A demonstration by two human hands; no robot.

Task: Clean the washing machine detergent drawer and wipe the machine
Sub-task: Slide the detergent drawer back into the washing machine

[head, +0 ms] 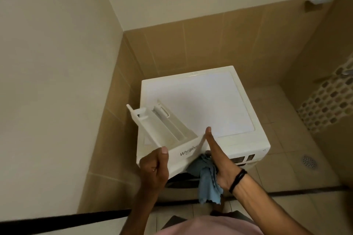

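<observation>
The white detergent drawer (168, 131) is out of the machine and held up over the front left corner of the white washing machine (210, 101). Its compartments face up and its front panel points toward me. My left hand (154, 170) grips the left end of that panel. My right hand (217, 158) presses the panel's right end with the thumb stretched up, and a blue cloth (208, 181) hangs from its fingers below the drawer.
The machine stands in a corner of tan tiled walls (191, 47), with a plain wall (57, 82) close on the left. A floor drain (308, 161) lies to the right on the tiled floor. A mosaic strip (330, 101) runs down the right wall.
</observation>
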